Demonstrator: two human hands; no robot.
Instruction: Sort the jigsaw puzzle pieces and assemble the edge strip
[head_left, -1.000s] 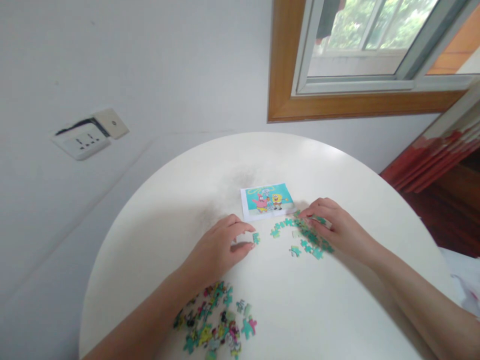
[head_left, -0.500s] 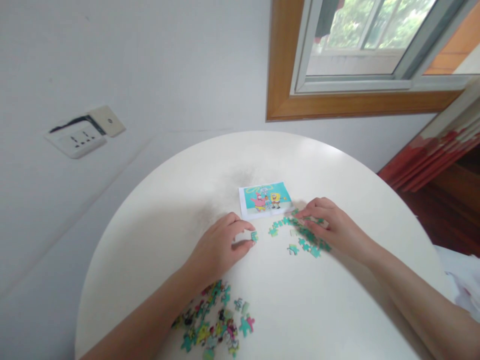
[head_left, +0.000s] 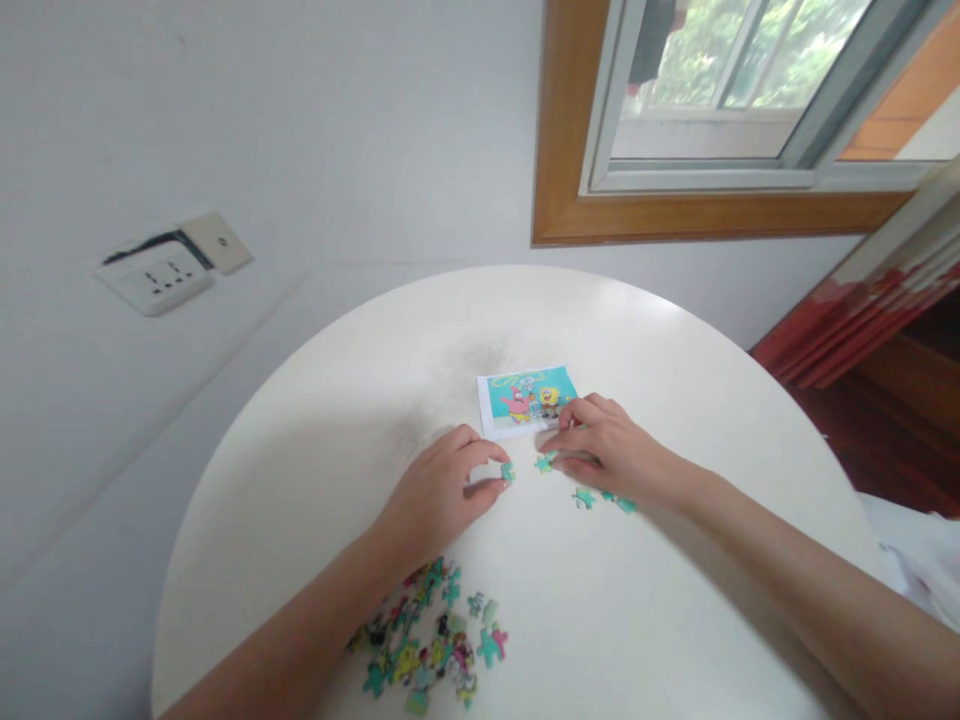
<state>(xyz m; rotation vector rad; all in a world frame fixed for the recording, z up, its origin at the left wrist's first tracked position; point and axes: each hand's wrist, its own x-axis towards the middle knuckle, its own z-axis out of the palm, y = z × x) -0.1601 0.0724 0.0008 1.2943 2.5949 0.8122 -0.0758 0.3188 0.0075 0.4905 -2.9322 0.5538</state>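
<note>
Left hand (head_left: 442,490) has small teal piece (head_left: 508,471) pinched, thumb tip at its near end, fingertip at its far end; can't tell if lifted off the table (head_left: 675,600). Piece sits around mid-table, long axis runs roughly near edge to far edge; which way its tabs point is too small to read. Right hand (head_left: 615,450), palm down, fingers point left, tips at second teal piece (head_left: 544,461), just right of the first, gap between. Can't tell if gripped or only touched; its long axis is unclear, partly covered. Picture card (head_left: 525,400) lies flat beyond both pieces, long axis left to right, right end angled slightly toward the table's far edge, figures' heads toward that edge too; right fingers overlap its near right corner in view. Patterned teal piece (head_left: 584,497) and teal cluster (head_left: 625,505) lie on the near side of right hand, cluster partly hidden. Mixed pile (head_left: 420,650) by left forearm, toward the table's near edge, pieces turned every way, no common axis.
</note>
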